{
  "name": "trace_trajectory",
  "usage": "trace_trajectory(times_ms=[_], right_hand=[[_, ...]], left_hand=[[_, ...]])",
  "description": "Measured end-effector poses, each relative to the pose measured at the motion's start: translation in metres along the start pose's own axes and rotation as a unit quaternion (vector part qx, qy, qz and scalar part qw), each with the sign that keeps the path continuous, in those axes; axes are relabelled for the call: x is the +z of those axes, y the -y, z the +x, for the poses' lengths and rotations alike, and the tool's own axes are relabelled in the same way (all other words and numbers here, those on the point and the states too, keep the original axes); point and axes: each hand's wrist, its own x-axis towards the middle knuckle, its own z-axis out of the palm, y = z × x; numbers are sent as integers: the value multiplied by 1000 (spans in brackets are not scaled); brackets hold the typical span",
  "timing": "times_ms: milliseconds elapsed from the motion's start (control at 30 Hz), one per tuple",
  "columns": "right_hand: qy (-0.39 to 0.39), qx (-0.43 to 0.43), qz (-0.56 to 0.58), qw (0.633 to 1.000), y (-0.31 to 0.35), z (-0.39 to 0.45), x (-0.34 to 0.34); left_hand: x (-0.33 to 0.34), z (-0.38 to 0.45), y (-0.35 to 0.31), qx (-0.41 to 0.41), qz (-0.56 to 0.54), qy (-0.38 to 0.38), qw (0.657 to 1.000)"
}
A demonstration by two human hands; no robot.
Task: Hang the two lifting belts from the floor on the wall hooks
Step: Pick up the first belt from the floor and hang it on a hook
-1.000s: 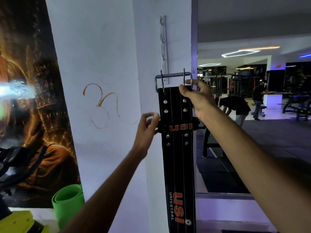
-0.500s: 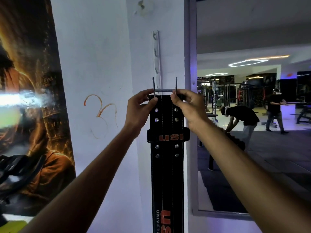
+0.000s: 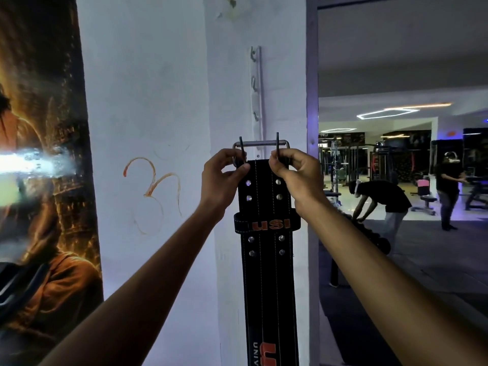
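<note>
A black lifting belt [image 3: 266, 273] with orange lettering hangs straight down against the white pillar. Its metal buckle [image 3: 260, 143] with two upright prongs sits at the top, just below the vertical hook rail [image 3: 257, 101] on the wall. My left hand [image 3: 223, 178] pinches the belt's top left corner at the buckle. My right hand [image 3: 293, 173] grips the top right corner by the right prong. The buckle bar lies level with the rail's lowest end; whether it rests on a hook is hidden. A second belt is not in sight.
A large dark poster [image 3: 39, 180] covers the wall on the left. A mirror frame [image 3: 313, 180] stands right of the pillar, showing gym machines and two people [image 3: 380, 202] in the room.
My left hand rose from the belt's loop to the top left corner. Both hands lifted the buckle closer to the hook rail, and the view tilted upward.
</note>
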Motion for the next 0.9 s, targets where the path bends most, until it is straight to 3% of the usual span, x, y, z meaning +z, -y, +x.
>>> trace_trajectory(times_ms=[433, 767, 900], right_hand=[[-39, -55, -24, 997, -41, 65, 29], [18, -31, -26, 999, -75, 74, 25], [2, -41, -53, 998, -83, 73, 24]], left_hand=[[11, 74, 59, 17, -41, 11, 999], [17, 72, 97, -41, -65, -1, 997], [17, 67, 103, -72, -82, 2, 994]])
